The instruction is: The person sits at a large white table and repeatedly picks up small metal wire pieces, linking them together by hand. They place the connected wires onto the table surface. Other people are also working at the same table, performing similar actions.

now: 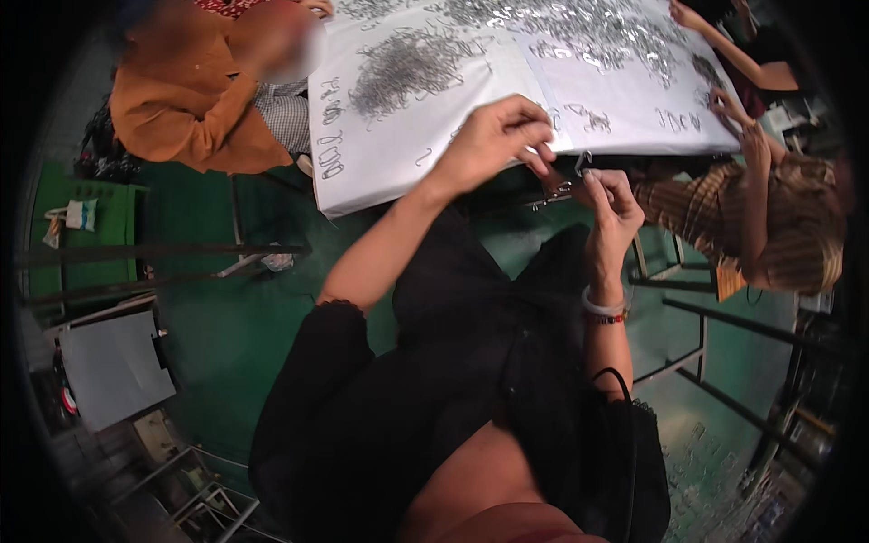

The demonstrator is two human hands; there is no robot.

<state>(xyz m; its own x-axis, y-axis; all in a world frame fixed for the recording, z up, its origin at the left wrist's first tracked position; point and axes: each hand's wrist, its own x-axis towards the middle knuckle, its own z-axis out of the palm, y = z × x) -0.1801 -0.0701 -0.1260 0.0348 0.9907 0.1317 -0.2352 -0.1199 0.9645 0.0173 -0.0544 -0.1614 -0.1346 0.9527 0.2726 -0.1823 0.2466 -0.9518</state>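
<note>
My right hand (614,204) pinches a small dark metal hook (584,163) between thumb and fingertips, just off the near edge of the table. To its left, my left hand (502,136) reaches over that edge with fingers curved and apart; I see nothing held in it. Small shiny metal pieces (563,188) show below its fingertips, and what supports them is unclear. On the white-covered table (380,185) lies a heap of small dark wire hooks (398,72). A lone hook (423,158) rests left of my left forearm.
Linked metal pieces (333,154) line the table's left side. More loose hooks (597,45) spread across its far part. A person in an orange top (181,90) sits at left, one in a plaid shirt (787,217) at right. Metal frames (697,344) stand on the green floor.
</note>
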